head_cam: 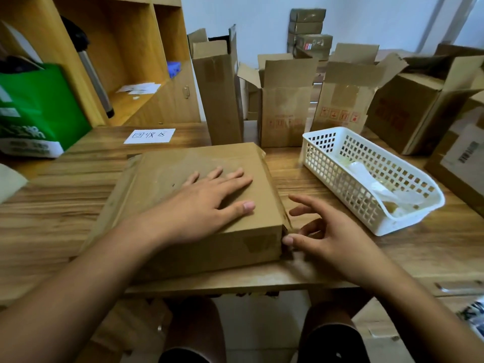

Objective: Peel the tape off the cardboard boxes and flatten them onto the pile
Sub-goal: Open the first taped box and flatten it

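Pressing flat with fingers spread, the left hand [209,197] lies palm-down on top of the closed cardboard box [183,205], which sits on the wooden table [327,268] just in front of the person. The right hand [330,237] is at the box's near right corner, thumb tip touching the corner edge and the other fingers loosely curled and parted beside the box's right side; it grasps nothing that can be made out. A strip of tape [258,243] shows faintly on the box's front face, just left of that thumb.

Beyond the right hand stands a white plastic basket [324,150] holding crumpled clear tape scraps [387,195]. Past both hands a row of opened boxes [285,111] stands upright, flaps raised; their insides cannot be seen. A paper label [149,135] lies beyond the left hand, and a green bag [39,106] is far to its left, cut off by the frame edge. A stack of small sealed boxes [307,32] at the back wall is blurred.
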{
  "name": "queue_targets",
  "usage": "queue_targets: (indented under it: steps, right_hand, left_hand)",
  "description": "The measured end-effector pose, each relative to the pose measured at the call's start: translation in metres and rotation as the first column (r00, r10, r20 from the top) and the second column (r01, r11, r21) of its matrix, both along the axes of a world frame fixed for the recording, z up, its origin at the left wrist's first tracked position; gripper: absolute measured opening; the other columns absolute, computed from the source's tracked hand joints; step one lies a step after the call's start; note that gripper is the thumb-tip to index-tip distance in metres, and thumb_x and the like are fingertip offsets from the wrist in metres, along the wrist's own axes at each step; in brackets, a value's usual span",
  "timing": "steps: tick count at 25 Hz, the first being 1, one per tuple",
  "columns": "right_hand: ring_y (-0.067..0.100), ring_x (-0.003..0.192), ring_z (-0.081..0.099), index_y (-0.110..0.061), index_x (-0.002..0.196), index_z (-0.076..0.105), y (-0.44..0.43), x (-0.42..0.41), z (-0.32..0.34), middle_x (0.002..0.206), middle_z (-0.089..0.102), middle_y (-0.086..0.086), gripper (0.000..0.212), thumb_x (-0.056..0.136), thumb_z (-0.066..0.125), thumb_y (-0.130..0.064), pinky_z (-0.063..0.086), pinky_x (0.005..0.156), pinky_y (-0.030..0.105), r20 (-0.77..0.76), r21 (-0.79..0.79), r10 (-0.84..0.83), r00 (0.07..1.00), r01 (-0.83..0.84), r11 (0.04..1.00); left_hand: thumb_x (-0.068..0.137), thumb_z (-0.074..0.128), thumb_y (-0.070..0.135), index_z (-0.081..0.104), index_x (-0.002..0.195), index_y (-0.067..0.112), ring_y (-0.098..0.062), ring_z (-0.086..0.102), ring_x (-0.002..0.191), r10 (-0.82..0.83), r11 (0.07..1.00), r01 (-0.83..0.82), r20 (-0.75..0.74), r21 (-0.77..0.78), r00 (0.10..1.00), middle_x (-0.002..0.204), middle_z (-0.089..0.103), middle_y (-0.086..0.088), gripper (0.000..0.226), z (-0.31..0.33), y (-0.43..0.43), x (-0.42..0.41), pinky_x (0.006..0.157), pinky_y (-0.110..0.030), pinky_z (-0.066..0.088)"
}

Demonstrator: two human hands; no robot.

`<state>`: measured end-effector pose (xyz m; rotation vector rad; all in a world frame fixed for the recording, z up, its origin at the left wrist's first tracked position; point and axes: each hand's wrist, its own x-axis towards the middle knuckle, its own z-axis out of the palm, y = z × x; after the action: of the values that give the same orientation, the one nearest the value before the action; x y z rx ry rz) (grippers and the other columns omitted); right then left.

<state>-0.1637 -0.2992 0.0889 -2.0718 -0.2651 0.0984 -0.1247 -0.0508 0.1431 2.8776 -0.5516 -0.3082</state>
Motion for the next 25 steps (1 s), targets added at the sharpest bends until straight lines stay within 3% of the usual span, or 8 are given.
queue_targets:
  steps: [3,6,9,12,15,18,22,25]
  right_hand:
    - [-0.004,0.083,0.065,-0.055,0.135,0.038,0.01,-0.006,-0.004,0.109,0.06,-0.028,0.061,0.093,0.07,-0.025,0.051,0.074,0.012,0.194,-0.132,-0.035,0.98,0.061,0.989]
    - [-0.002,0.077,0.065,-0.046,0.144,0.039,0.015,-0.013,-0.011,0.096,0.06,-0.027,0.059,0.095,0.066,-0.026,0.051,0.067,0.015,0.354,-0.135,-0.144,0.924,0.203,0.97]
    - [0.003,0.077,0.07,-0.037,0.123,0.051,0.016,-0.013,-0.02,0.089,0.069,-0.017,0.046,0.088,0.075,-0.019,0.057,0.066,0.02,0.349,0.147,-0.316,0.882,0.281,0.948]
    - [0.005,0.093,0.072,-0.03,0.103,0.051,0.02,-0.012,-0.021,0.096,0.072,-0.019,0.04,0.085,0.074,-0.002,0.057,0.081,0.02,0.231,0.458,-0.337,0.913,0.203,0.865]
    - [0.007,0.098,0.071,-0.022,0.104,0.051,0.018,-0.014,-0.018,0.097,0.074,-0.015,0.035,0.091,0.063,0.009,0.055,0.086,0.02,0.231,0.545,-0.299,0.926,0.132,0.828]
    - [0.008,0.102,0.07,-0.026,0.106,0.054,0.017,-0.019,-0.013,0.101,0.071,-0.016,0.03,0.096,0.059,0.001,0.056,0.085,0.02,0.288,0.48,-0.294,0.911,0.129,0.868]
    - [-0.002,0.104,0.066,-0.033,0.111,0.052,0.017,-0.017,0.002,0.101,0.068,-0.019,0.028,0.098,0.06,-0.009,0.052,0.086,0.014,0.42,0.212,-0.209,0.883,0.128,0.969]
    - [0.002,0.098,0.067,-0.035,0.108,0.051,0.01,-0.01,0.003,0.096,0.068,-0.015,0.029,0.097,0.062,-0.01,0.055,0.086,0.023,0.359,0.186,-0.191,0.914,0.131,0.974]
  left_hand:
    - [0.078,0.015,0.081,0.009,0.155,0.054,-0.004,-0.002,0.153,0.005,1.0,-0.005,0.01,-0.012,1.0,0.163,0.001,0.029,0.081,-0.002,0.003,0.002,0.126,-0.043,-0.003]
    - [0.076,0.011,0.083,0.007,0.154,0.056,-0.004,-0.004,0.153,-0.002,1.0,0.002,0.006,-0.007,1.0,0.162,-0.001,0.03,0.083,-0.004,0.006,0.003,0.126,-0.045,-0.002]
    - [0.08,0.012,0.081,0.005,0.153,0.058,-0.003,-0.006,0.153,-0.021,1.0,0.021,0.014,-0.003,1.0,0.162,-0.003,0.032,0.077,-0.006,0.009,0.003,0.126,-0.044,-0.003]
    - [0.083,0.013,0.08,0.004,0.153,0.058,0.0,-0.007,0.151,-0.036,0.999,0.036,0.022,0.009,0.999,0.162,-0.004,0.033,0.073,-0.007,0.01,0.002,0.126,-0.041,-0.004]
    - [0.085,0.013,0.078,0.005,0.153,0.058,0.001,-0.007,0.151,-0.052,0.998,0.051,0.031,0.031,0.998,0.161,-0.004,0.033,0.071,-0.008,0.009,-0.001,0.126,-0.04,-0.003]
    - [0.087,0.012,0.077,0.005,0.153,0.057,0.002,-0.007,0.151,-0.063,0.997,0.061,0.045,0.056,0.997,0.161,-0.004,0.033,0.07,-0.008,0.007,-0.003,0.126,-0.038,-0.001]
    - [0.087,0.009,0.081,0.005,0.153,0.056,0.002,-0.005,0.151,-0.07,0.994,0.064,0.074,0.084,0.995,0.162,-0.002,0.032,0.071,-0.009,0.005,-0.004,0.126,-0.038,0.003]
    - [0.075,0.009,0.092,0.005,0.154,0.056,0.001,-0.001,0.152,-0.064,0.994,0.057,0.084,0.09,0.994,0.163,-0.001,0.031,0.086,-0.006,0.003,-0.003,0.127,-0.041,0.008]
